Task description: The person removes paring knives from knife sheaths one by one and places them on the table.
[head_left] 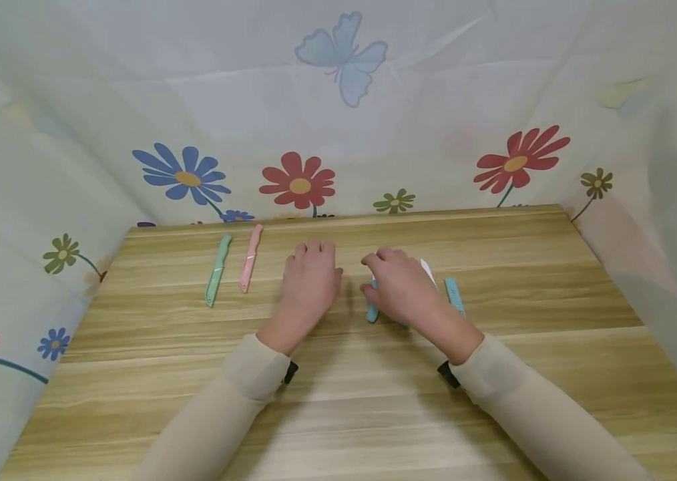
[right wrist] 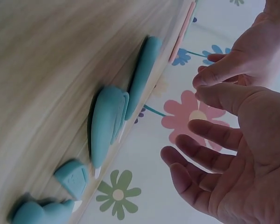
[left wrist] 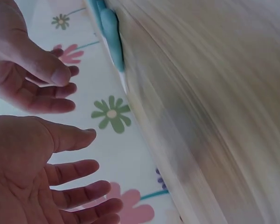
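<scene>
My left hand (head_left: 312,277) hovers over the middle of the table, fingers loosely bent around nothing. To its right my right hand (head_left: 401,287) hangs above several teal pieces with relaxed fingers, also holding nothing. A long teal piece (right wrist: 144,77), a rounded teal handle (right wrist: 102,126) with a white tip, a small teal wedge-like piece (right wrist: 72,178) and another teal handle (right wrist: 42,213) lie on the wood in the right wrist view. In the head view, a white blade (head_left: 428,271) and a flat teal piece (head_left: 454,295) show beside the right hand, which partly hides the group.
A green knife (head_left: 218,270) and a pink knife (head_left: 251,259), each apparently covered, lie side by side on the left of the wood-grain table (head_left: 338,421). A pale curtain (head_left: 434,120) printed with flowers and a butterfly rises behind and along both sides.
</scene>
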`<move>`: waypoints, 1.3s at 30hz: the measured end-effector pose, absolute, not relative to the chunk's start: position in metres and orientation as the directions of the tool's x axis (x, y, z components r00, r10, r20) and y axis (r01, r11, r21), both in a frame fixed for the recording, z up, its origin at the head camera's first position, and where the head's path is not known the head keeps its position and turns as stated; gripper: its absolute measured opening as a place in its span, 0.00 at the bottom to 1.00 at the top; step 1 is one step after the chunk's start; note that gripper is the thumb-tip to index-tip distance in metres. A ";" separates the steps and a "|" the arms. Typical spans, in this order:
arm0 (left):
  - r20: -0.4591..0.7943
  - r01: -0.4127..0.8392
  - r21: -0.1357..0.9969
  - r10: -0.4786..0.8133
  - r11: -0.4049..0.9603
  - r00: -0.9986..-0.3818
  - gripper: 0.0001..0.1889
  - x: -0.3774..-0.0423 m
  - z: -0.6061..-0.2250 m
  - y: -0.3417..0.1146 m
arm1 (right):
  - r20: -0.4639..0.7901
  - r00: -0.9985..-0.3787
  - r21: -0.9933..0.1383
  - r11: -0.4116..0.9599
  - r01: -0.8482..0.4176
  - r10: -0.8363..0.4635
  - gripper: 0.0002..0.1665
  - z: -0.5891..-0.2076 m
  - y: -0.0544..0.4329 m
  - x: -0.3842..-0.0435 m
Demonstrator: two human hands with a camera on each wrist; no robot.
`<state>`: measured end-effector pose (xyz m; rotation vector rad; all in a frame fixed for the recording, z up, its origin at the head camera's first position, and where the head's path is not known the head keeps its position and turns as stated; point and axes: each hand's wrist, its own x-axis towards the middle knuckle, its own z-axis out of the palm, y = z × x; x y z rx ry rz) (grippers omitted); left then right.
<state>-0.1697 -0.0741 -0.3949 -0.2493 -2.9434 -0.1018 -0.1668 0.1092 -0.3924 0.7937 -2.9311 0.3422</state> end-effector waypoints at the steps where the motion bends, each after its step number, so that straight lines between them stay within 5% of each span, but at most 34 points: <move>1: 0.187 0.167 0.058 0.154 0.984 -0.970 0.22 -0.171 -0.395 -0.077 | 0.143 -0.857 -0.188 0.837 -0.514 -0.494 0.27 -0.393 0.108 -0.167; 27: 0.157 0.014 0.187 -0.016 0.982 -0.987 0.25 -0.221 -0.399 -0.172 | 0.109 -0.830 -0.185 0.810 -0.557 -0.547 0.30 -0.396 0.082 -0.167; 39: 0.020 -0.082 0.269 -0.091 0.960 -0.996 0.22 -0.254 -0.400 -0.204 | 0.089 -0.821 -0.157 0.806 -0.571 -0.564 0.30 -0.394 0.068 -0.166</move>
